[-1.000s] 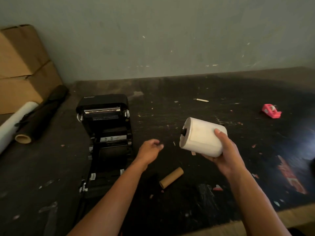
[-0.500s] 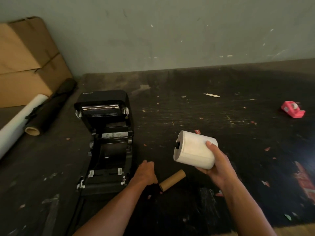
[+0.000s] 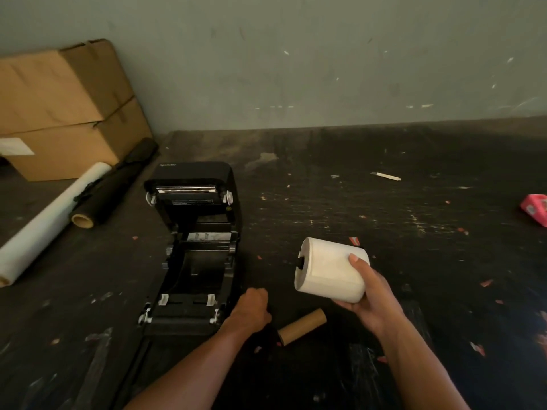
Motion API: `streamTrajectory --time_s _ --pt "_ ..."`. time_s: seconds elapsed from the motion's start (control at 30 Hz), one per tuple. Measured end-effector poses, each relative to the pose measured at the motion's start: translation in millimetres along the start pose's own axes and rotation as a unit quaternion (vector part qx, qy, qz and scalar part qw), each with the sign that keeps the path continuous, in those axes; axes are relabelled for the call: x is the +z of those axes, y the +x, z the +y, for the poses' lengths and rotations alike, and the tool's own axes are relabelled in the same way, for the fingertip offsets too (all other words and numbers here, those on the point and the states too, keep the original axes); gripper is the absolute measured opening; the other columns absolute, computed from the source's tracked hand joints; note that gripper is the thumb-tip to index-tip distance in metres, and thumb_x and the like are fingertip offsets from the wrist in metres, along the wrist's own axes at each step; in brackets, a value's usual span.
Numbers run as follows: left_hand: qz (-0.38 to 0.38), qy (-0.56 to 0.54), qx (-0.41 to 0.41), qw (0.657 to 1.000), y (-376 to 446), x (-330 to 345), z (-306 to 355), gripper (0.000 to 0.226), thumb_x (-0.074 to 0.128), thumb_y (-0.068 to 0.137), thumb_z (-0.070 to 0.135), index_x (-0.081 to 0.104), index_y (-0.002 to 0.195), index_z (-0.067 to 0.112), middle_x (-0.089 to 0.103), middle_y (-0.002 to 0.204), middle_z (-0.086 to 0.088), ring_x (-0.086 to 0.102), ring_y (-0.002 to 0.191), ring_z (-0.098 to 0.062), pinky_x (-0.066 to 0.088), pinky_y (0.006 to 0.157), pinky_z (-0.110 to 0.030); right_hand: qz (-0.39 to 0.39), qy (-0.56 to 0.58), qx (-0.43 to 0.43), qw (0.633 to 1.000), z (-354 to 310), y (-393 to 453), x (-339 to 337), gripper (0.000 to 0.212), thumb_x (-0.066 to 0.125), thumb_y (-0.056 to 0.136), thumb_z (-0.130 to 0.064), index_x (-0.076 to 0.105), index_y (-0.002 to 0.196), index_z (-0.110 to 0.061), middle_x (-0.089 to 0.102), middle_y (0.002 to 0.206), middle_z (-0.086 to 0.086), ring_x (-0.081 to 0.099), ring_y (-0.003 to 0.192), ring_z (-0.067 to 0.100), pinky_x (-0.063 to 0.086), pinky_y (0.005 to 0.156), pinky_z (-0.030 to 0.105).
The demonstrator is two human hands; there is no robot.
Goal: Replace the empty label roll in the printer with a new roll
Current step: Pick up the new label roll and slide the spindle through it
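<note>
new roll (image 3: 333,269) | clamped by right hand (image 3: 367,303) fingers; left hand (image 3: 251,309) fisted, contents untold | risk: black spindle (image 3: 299,263) slipped out if tilted over printer (image 3: 192,247)

White label roll (image 3: 333,269), black printer (image 3: 194,247), brown cardboard core (image 3: 302,326), pink tape dispenser (image 3: 536,208)

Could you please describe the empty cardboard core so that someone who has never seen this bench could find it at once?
Start at the open black printer on the dark worktop. Just to its right, near the front edge, the left hand rests on the surface, and the empty core lies beside it. It is a short bare brown tube, unlike the fat white label roll held in the right hand.
</note>
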State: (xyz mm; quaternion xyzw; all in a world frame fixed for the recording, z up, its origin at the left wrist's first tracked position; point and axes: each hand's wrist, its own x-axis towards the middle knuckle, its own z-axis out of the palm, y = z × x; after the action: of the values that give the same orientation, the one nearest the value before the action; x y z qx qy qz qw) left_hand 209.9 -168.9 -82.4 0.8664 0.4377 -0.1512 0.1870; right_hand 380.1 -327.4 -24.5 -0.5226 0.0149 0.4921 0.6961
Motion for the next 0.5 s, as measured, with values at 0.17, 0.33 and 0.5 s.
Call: streamTrajectory --time_s 0.17,0.33,0.5 --pt "0.053 -0.202 -0.009 0.978 1 -7 -8 0.028 0.067 0.086 0.014 0.064 0.113 0.010 0.064 0.114 -0.011 0.062 0.103 -0.021 0.052 0.088 -0.030 -0.024 0.015 0.009 1.000 -2 1 -2 0.063 0.082 0.054 -0.034 0.057 0.111 -0.027 0.062 0.120 0.012 0.060 0.108 0.035 0.054 0.083 0.056" --pt "0.031 -0.675 -0.015 0.737 -4 -33 -2 0.029 0.063 0.088 0.004 0.064 0.116 0.011 0.064 0.110 -0.008 0.063 0.100 -0.020 0.057 0.084 -0.043 -0.032 0.019 0.014 0.999 -7 0 -4 0.065 0.082 0.056 -0.033 0.055 0.115 -0.029 0.061 0.121 0.012 0.060 0.109 0.036 0.055 0.080 0.056" --pt "-0.013 -0.813 0.084 0.576 -10 -55 5 0.033 0.063 0.083 0.006 0.065 0.116 0.006 0.070 0.111 -0.015 0.066 0.107 -0.027 0.057 0.078 -0.040 -0.050 0.001 0.006 0.999 -15 -4 3 0.062 0.082 0.053 -0.034 0.057 0.110 -0.027 0.064 0.117 0.012 0.062 0.106 0.035 0.057 0.074 0.052"
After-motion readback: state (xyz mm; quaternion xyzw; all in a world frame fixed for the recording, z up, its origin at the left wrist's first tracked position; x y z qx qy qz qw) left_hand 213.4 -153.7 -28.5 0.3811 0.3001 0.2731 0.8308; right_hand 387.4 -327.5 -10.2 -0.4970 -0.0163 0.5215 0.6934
